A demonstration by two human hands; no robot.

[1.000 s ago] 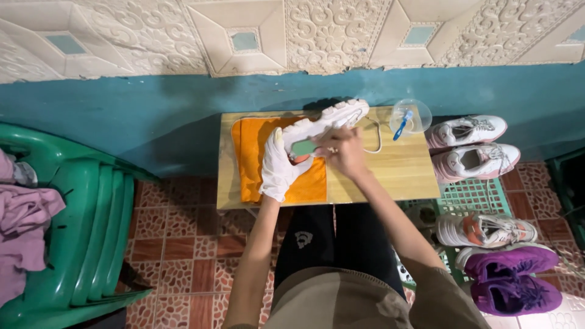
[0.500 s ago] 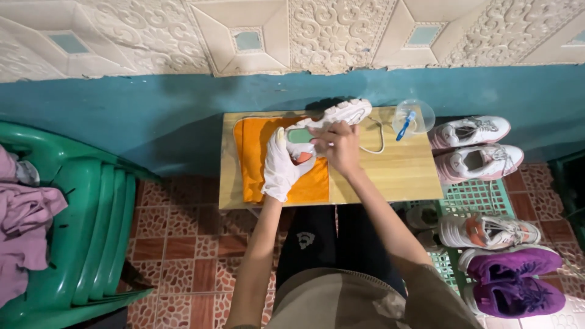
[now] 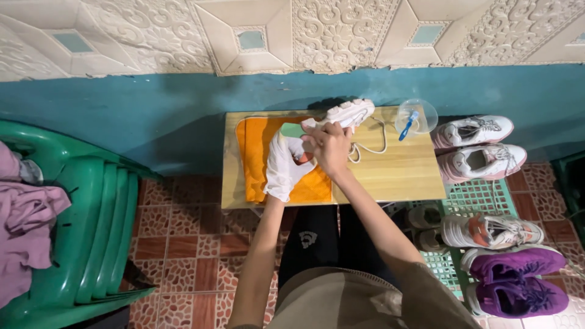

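Teal wall and embossed cream panels fill the top of the frame; below them your small wooden counter (image 3: 396, 176) sits against the wall, its right half bare wood up to the edge. An orange cloth (image 3: 256, 158) covers its left part. Your gloved left hand (image 3: 285, 166) and bare right hand (image 3: 329, 146) meet at mid-frame, fingers clamped together on a white sneaker (image 3: 348, 113) with a green sole held over the cloth, its lace trailing onto the wood. A clear bowl (image 3: 420, 113) with a blue brush sits at the counter's upper right corner. Stacked green chairs (image 3: 91, 231) crowd the left; pairs of shoes (image 3: 481, 152) line the right, leaving only the tiled floor (image 3: 183, 244) between open.
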